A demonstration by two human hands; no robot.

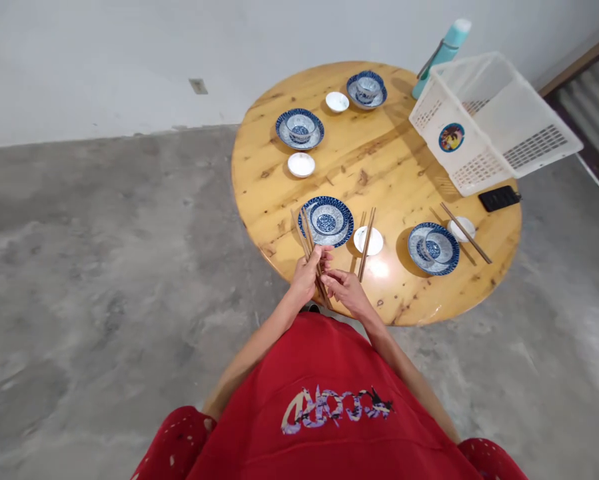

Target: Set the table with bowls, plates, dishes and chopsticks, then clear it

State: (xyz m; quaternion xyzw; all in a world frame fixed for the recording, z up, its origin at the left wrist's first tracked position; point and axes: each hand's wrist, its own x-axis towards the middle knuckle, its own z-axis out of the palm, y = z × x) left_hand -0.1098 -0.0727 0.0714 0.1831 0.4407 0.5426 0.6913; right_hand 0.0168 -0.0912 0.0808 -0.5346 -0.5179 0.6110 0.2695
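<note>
My left hand [306, 273] is closed around several brown wooden chopsticks [308, 232], over the near edge of the round table. Curled fingers of my right hand [348, 291] meet the same chopsticks lower down, beside the left palm; the exact grip is partly hidden. Just beyond them stands a blue-patterned bowl [328, 219] on a matching plate [348, 230]. To its right, a pair of chopsticks [368, 243] rests across a small white dish [376, 242]. Farther right are another patterned bowl [432, 248] on a plate and chopsticks [465, 232] laid over a white dish [462, 229].
On the wooden table [399, 193] are two more place settings, with bowls [300, 127] and small white dishes [301, 165]. A white plastic basket [479, 160], a turquoise bottle [442, 57] and a black phone [500, 198] occupy the right side. A wall stands behind.
</note>
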